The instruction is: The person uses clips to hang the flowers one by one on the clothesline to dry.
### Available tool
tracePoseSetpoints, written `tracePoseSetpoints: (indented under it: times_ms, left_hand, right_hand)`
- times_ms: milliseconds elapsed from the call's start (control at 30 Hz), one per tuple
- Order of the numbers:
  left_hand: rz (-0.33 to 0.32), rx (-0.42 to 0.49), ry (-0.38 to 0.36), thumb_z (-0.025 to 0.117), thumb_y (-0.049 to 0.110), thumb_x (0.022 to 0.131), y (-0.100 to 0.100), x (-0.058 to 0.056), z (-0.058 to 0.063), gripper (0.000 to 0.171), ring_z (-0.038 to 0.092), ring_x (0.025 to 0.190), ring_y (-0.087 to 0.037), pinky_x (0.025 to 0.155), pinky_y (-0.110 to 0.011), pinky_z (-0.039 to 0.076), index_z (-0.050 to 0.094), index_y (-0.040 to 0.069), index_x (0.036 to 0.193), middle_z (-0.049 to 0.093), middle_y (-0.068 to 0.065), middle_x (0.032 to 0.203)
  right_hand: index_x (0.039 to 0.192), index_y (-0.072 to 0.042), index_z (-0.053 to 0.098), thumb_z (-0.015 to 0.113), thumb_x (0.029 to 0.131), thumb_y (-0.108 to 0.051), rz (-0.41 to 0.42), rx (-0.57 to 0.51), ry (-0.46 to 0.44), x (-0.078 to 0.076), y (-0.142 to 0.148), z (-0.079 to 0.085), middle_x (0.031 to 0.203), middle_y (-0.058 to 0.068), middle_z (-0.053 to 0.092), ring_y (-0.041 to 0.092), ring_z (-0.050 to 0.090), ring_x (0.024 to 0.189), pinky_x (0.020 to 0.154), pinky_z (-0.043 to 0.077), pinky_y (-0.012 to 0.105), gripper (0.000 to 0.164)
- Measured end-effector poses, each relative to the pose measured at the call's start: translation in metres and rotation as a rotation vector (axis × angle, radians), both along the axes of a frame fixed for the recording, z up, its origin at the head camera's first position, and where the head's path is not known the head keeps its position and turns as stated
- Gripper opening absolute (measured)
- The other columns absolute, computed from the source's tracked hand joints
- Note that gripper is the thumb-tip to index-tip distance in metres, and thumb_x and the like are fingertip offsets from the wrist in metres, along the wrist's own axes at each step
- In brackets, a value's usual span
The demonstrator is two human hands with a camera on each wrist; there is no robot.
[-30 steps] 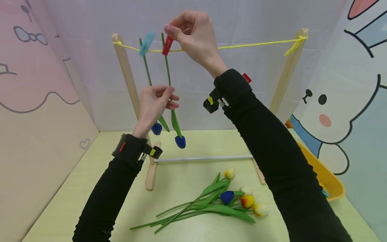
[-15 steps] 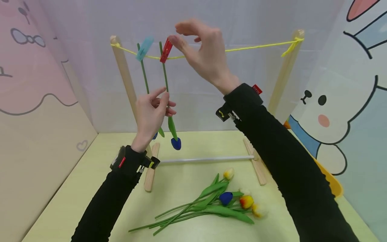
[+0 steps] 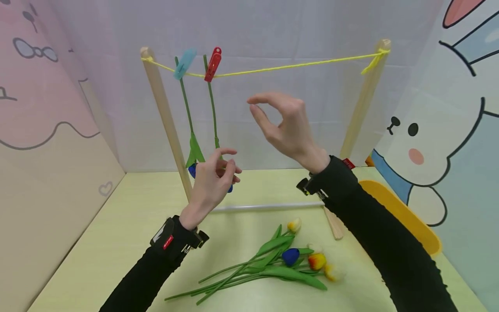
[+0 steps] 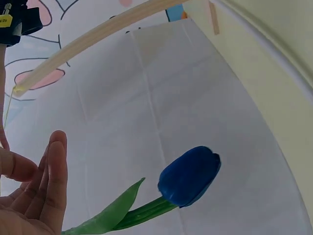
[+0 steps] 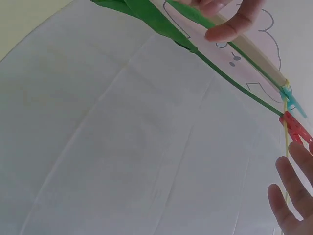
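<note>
Two blue artificial tulips hang head down from a yellow string [image 3: 296,65]. A light blue clothespin [image 3: 185,63] clips the left stem and a red clothespin [image 3: 212,65] the right one. My left hand [image 3: 213,180] is in front of the right tulip and hides most of its blossom. In the left wrist view that tulip [image 4: 190,176] hangs apart from the loosely bent fingers. My right hand [image 3: 286,125], thumb and forefinger bowed with nothing between them, is in the air right of the red clothespin, below the string.
Several artificial tulips [image 3: 288,272], blue, yellow-red and pale yellow, lie bunched on the table. Wooden posts [image 3: 165,102] carry the string, with a white bar [image 3: 269,206] low between them. A yellow basin [image 3: 401,212] stands at the right, partly behind my right sleeve.
My right hand has released the red clothespin and moved down and right. My left hand has let go of the tulip stem and dropped lower. The clipped tulip stays hanging.
</note>
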State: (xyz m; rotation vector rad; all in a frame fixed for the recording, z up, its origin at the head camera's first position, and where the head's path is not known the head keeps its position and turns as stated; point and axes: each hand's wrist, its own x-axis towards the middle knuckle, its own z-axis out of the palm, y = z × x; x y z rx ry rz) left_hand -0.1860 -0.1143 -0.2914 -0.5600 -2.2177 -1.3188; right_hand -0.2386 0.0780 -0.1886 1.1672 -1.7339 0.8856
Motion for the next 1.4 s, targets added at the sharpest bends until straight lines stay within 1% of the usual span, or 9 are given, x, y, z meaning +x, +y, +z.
tracePoseSetpoints:
  times_ms: [333,467,600,733,833,900,1100,1267,1400]
  left_hand:
    - [0.015,-0.148,-0.092,0.054,0.004,0.1,-0.006,0.009,-0.028,0.024,0.07,0.059,-0.014,0.044,-0.023,0.045,0.064,0.005,0.121,0.077,-0.009,0.081]
    - [0.022,-0.172,-0.133,0.055,0.004,0.099,-0.013,0.013,-0.04,0.025,0.069,0.058,-0.01,0.045,-0.022,0.045,0.064,0.006,0.122,0.076,-0.008,0.082]
    - [0.014,-0.201,-0.16,0.057,0.003,0.098,-0.019,0.016,-0.049,0.025,0.068,0.056,-0.008,0.042,-0.022,0.042,0.065,0.006,0.121,0.076,-0.008,0.082]
    - [0.011,-0.246,-0.151,0.06,0.004,0.097,-0.022,0.016,-0.055,0.023,0.067,0.054,-0.005,0.041,-0.023,0.042,0.066,0.007,0.119,0.077,-0.006,0.081]
    - [0.017,-0.271,-0.167,0.06,0.005,0.097,-0.022,0.017,-0.057,0.022,0.065,0.054,-0.002,0.051,-0.024,0.046,0.067,0.008,0.118,0.077,-0.004,0.081]
    - [0.017,-0.282,-0.198,0.06,0.005,0.097,-0.023,0.018,-0.059,0.022,0.064,0.054,-0.002,0.051,-0.024,0.045,0.066,0.009,0.118,0.077,-0.004,0.082]
    - [0.009,-0.318,-0.296,0.058,0.008,0.099,-0.024,0.019,-0.062,0.023,0.064,0.056,-0.006,0.044,-0.022,0.038,0.064,0.01,0.12,0.078,-0.006,0.089]
    - [0.022,-0.339,-0.321,0.057,0.009,0.099,-0.025,0.018,-0.066,0.023,0.064,0.056,-0.002,0.045,-0.022,0.039,0.065,0.011,0.12,0.078,-0.005,0.09]
    - [0.021,-0.344,-0.334,0.058,0.009,0.098,-0.027,0.02,-0.07,0.023,0.065,0.057,-0.004,0.044,-0.021,0.04,0.065,0.011,0.12,0.078,-0.005,0.089]
  right_hand:
    - [0.101,0.008,0.072,0.065,0.091,0.008,0.036,-0.022,-0.138,0.009,0.05,-0.037,0.091,0.021,0.075,0.024,0.07,0.082,0.083,0.051,0.015,0.012]
    - [0.102,0.01,0.071,0.065,0.086,0.015,-0.006,-0.042,-0.224,0.012,0.081,-0.053,0.088,0.024,0.074,0.006,0.069,0.08,0.08,0.049,0.01,0.017]
    - [0.106,0.008,0.072,0.064,0.09,0.012,-0.125,0.001,-0.388,0.021,0.116,-0.062,0.089,0.019,0.075,-0.013,0.061,0.081,0.079,0.048,0.005,0.018]
    - [0.11,0.0,0.074,0.063,0.097,0.001,-0.252,0.108,-0.526,0.029,0.154,-0.063,0.089,-0.002,0.076,-0.016,0.059,0.08,0.077,0.046,0.002,0.017]
    - [0.111,0.0,0.073,0.064,0.097,-0.004,-0.297,0.211,-0.6,0.028,0.18,-0.064,0.092,0.0,0.077,-0.018,0.059,0.08,0.075,0.046,0.001,0.017]
    - [0.114,0.002,0.072,0.065,0.097,-0.006,-0.314,0.293,-0.661,0.026,0.194,-0.066,0.096,0.012,0.077,-0.02,0.058,0.081,0.074,0.046,0.0,0.019]
    - [0.121,0.005,0.067,0.065,0.097,-0.004,-0.31,0.446,-0.82,0.024,0.217,-0.069,0.106,0.022,0.074,-0.018,0.058,0.087,0.075,0.046,0.002,0.026]
    - [0.115,0.0,0.071,0.063,0.099,-0.012,-0.326,0.618,-0.925,0.016,0.223,-0.073,0.101,0.009,0.076,-0.008,0.061,0.083,0.075,0.052,0.013,0.021]
    - [0.108,-0.004,0.071,0.061,0.101,-0.019,-0.253,0.815,-1.119,-0.001,0.23,-0.091,0.094,-0.001,0.073,0.003,0.062,0.081,0.074,0.054,0.022,0.02]
